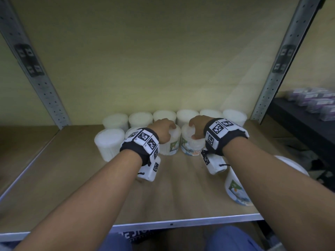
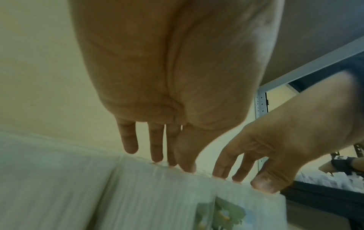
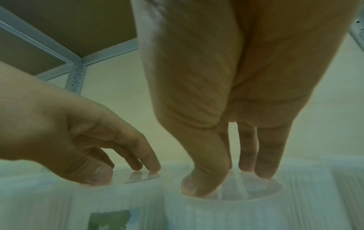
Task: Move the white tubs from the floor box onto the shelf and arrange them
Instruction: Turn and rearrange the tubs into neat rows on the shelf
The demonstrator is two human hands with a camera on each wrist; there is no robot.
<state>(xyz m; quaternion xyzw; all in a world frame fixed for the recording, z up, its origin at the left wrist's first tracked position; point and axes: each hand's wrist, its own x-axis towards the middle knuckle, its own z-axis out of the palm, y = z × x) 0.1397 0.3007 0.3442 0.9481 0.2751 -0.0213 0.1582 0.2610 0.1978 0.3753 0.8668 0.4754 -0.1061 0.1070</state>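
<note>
Two white tubs with picture labels stand side by side in the front row on the shelf board (image 1: 181,187). My left hand (image 1: 171,131) rests its fingertips on the lid of the left tub (image 1: 170,146). The left wrist view shows the left hand (image 2: 173,161) touching that tub (image 2: 157,194) along its top edge. My right hand (image 1: 194,132) presses thumb and fingertips on the lid of the right tub (image 1: 191,148). In the right wrist view the right hand (image 3: 228,175) sits in the lid's round recess on its tub (image 3: 226,214), with the left hand (image 3: 126,172) beside it.
Several white tubs (image 1: 186,115) line the back wall, and two more (image 1: 108,144) stand front left. Another labelled tub (image 1: 235,187) sits near the front right under my forearm. Metal uprights (image 1: 272,78) flank the bay. A dark shelf (image 1: 299,124) with purple packs is at right.
</note>
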